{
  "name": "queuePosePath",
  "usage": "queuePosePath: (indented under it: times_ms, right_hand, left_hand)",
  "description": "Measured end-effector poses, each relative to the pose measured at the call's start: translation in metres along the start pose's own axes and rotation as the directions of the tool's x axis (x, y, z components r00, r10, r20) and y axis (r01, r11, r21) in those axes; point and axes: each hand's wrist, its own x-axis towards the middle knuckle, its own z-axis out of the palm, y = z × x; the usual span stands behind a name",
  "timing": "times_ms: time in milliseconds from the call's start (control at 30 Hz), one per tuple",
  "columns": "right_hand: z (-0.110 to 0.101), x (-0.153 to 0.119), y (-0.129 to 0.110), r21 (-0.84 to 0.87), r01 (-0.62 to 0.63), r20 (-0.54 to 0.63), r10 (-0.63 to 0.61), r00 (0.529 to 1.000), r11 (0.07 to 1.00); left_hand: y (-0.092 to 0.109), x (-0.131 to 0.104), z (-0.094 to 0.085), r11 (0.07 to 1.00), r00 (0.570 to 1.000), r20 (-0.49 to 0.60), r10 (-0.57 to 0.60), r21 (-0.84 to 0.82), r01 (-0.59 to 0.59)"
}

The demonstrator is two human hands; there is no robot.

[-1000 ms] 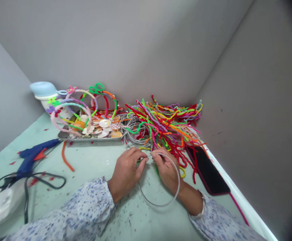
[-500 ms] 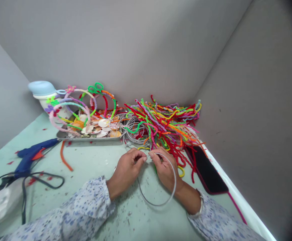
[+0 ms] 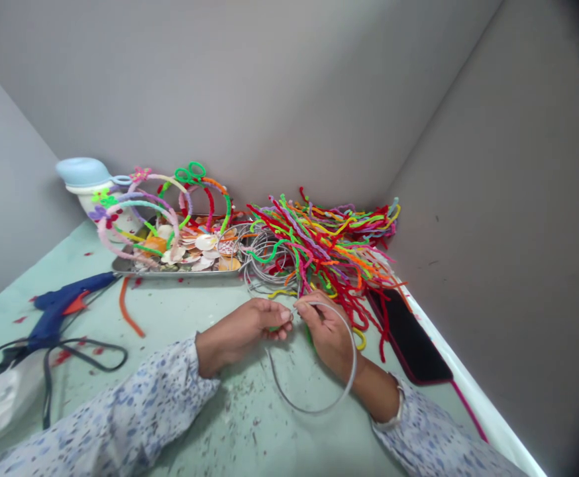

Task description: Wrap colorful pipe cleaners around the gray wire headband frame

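Observation:
A thin grey wire [image 3: 353, 361] runs from the fingertips of my right hand [image 3: 326, 331], bends over its back and curves down in an open loop. Its other end stands loose below my left hand. My right hand is closed, thumb and forefinger pinching the wire. Just to the left, my left hand [image 3: 250, 328] pinches with thumb and fingertips at the short wire tip between the hands; the exact grip is partly hidden. Behind them lies a tangled coil of similar grey wire [image 3: 269, 275], next to a heap of colourful pipe cleaners [image 3: 329, 238].
A metal tray [image 3: 185, 273] of seashells holds several fuzzy headbands [image 3: 177, 222]. A white bottle with a blue lid [image 3: 85, 173] stands behind it. At left lie a blue glue gun [image 3: 53, 318] with its cord and an orange strip [image 3: 129, 311]. A dark phone [image 3: 416, 341] lies right.
My left hand has turned and its wrist has shifted left, the fingers lying straighter. The wire's lower end now shows free below it. My right hand has hardly moved.

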Motion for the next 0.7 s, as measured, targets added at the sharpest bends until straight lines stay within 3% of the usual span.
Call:
queuePosePath:
  times_ms: [167,367,467,700]
  right_hand:
    - [-0.002,-0.001,-0.004,0.042,-0.02,0.045,0.019,0.999,0.999]
    - [-0.001,-0.001,-0.003,0.119,-0.026,0.056,0.02,0.998,0.993]
    - [0.0,0.0,0.0,0.127,-0.056,0.046,0.051,0.998,0.99]
    - [0.001,0.0,0.006,0.07,-0.184,-0.06,0.189,0.98,0.98]
  left_hand:
    - [0.001,-0.002,-0.006,0.96,0.985,0.079,-0.154,-0.225,0.168]
    - [0.001,-0.003,-0.006,0.915,0.963,0.185,-0.197,-0.317,0.248]
    - [-0.001,-0.002,-0.004,0.927,0.973,0.166,-0.159,-0.314,0.205]
    - [-0.003,0.003,-0.002,0.991,0.999,0.012,0.03,-0.133,-0.028]
